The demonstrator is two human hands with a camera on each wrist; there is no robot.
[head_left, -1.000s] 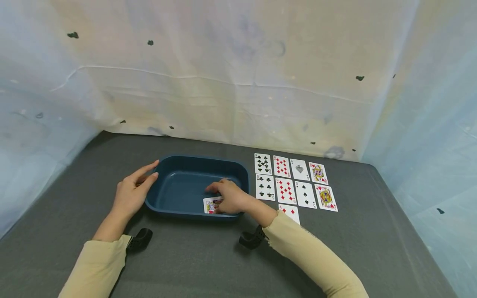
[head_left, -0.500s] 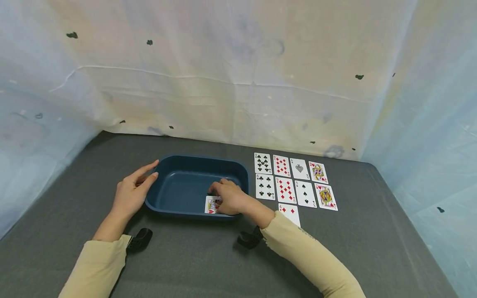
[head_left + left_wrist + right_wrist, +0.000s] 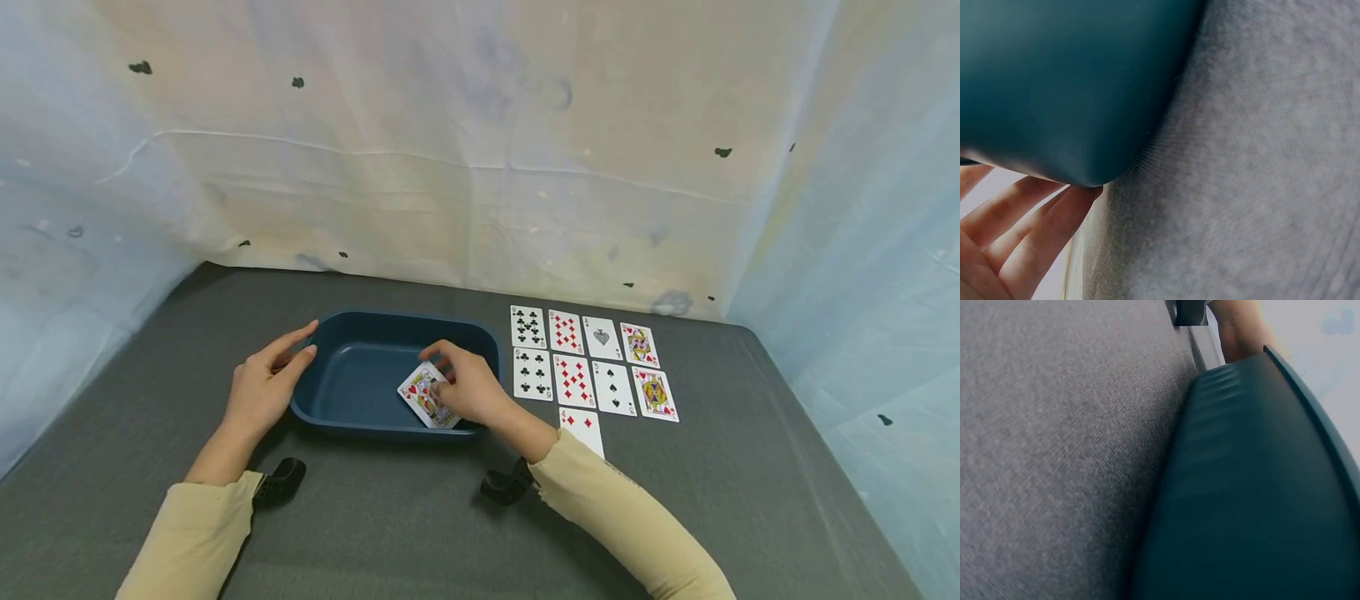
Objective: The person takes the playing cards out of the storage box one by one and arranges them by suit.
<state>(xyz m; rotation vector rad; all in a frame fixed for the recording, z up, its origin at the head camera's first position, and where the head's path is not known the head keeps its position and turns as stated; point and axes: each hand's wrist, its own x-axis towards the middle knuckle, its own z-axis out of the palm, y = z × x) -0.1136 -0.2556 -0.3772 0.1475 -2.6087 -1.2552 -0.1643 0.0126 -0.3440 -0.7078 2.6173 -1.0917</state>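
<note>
**Face card held inside blue tub**

A red face card sits tilted, face up, inside the dark blue plastic tub, at its 4 o'clock corner. The right hand pinches the card's right edge with curled fingers. The left hand rests with straight fingers against the tub's 9 o'clock wall. At the tub's 3 o'clock, nine cards lie face up in rows on the grey table.
</note>
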